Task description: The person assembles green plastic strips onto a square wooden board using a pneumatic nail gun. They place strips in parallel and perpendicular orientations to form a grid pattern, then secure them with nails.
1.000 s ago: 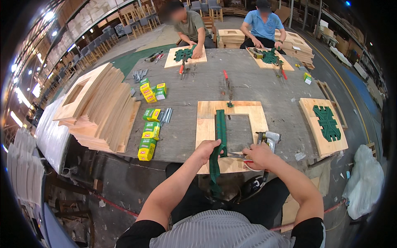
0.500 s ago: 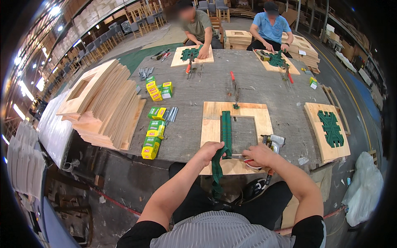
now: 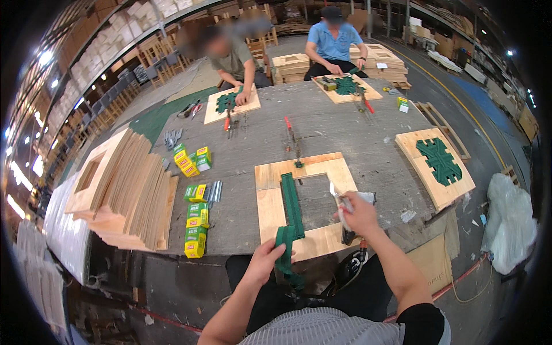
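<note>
A square wooden frame (image 3: 267, 201) with an open middle lies at the table's near edge. Along its left side of the opening runs green webbing (image 3: 292, 204). My left hand (image 3: 264, 260) grips a loose length of green webbing strap (image 3: 284, 241) at the frame's near edge, its tail hanging toward my lap. Closed round the handles of scissors (image 3: 333, 191), my right hand (image 3: 360, 215) is over the frame's right side, the blade pointing away from me. A pneumatic staple gun (image 3: 367, 198) lies beside that hand, partly hidden by it.
Green-and-yellow boxes (image 3: 196, 215) and metal staple strips (image 3: 215, 192) lie left of the frame, near stacked wooden frames (image 3: 135, 190). A finished-looking webbed panel (image 3: 440, 164) sits at right. Across the table, two people work on panels. A red-handled clamp (image 3: 291, 133) stands beyond my frame.
My right hand has lifted the scissors away from the frame's near side, to the right. My left hand has drawn back slightly with the strap. The whole view has turned.
</note>
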A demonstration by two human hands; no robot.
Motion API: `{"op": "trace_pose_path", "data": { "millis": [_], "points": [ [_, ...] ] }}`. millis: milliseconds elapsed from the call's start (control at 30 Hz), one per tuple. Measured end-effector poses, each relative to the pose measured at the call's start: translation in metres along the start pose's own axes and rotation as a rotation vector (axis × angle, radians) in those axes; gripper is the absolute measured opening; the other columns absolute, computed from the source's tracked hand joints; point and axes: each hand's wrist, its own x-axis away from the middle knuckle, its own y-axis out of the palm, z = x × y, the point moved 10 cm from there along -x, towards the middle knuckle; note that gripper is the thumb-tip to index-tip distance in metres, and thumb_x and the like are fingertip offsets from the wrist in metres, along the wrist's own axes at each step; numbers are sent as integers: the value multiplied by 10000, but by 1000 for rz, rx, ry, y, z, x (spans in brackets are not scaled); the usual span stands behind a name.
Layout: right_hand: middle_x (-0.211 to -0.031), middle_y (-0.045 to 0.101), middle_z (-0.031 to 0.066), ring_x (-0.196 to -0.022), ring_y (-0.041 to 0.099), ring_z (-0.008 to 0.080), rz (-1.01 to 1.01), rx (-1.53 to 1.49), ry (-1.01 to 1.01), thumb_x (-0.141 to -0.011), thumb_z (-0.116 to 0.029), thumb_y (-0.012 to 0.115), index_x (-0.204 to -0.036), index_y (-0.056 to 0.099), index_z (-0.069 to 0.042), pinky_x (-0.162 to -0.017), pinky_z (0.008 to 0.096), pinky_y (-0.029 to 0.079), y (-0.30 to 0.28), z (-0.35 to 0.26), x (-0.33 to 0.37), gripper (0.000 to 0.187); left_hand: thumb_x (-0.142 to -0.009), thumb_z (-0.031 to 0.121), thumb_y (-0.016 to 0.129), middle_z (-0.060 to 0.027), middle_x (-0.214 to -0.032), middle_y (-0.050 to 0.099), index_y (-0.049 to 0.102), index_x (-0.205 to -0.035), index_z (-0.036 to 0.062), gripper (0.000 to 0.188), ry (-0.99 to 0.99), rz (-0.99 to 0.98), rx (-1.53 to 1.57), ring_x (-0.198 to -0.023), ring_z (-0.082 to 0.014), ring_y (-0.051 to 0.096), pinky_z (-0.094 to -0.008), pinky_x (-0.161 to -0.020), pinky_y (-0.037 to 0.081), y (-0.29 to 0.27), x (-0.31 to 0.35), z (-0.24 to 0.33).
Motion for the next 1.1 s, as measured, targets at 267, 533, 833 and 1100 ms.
{"op": "trace_pose_path", "data": {
  "millis": [267,533,833,1100],
  "points": [
    [-1077,715,177,-1021,685,368,388,352,383,-875,-233,759,-1195,662,-65,-861,477,532,-116,175,58,374,-1073,166,554,-171,-1087,722,596,-1236,-27,257,-255,108,386,-926,-299,744,-414,-813,627,-11,37,-121],
    [-1102,686,211,-1036,664,384,118,9,536,-882,-394,755,-1155,673,-10,-900,488,528,-18,136,53,478,-1110,277,481,-141,-1103,717,568,-1278,10,327,-239,308,426,-944,-307,725,-450,-825,616,-34,17,-134],
    [-1038,694,287,-1020,669,440,133,122,409,-791,-362,806,-1095,677,55,-910,516,523,-16,133,24,532,-1116,293,463,-124,-1054,716,608,-1213,-7,347,-143,301,471,-928,-279,706,-430,-846,591,-43,0,-132],
    [-1099,699,295,-1069,658,467,96,310,405,-847,-356,769,-1155,694,44,-929,499,522,-48,156,-2,511,-1083,228,558,-128,-1097,726,612,-1228,-24,297,-250,224,257,-950,-258,729,-399,-829,621,-48,25,-113]
  ]
}}
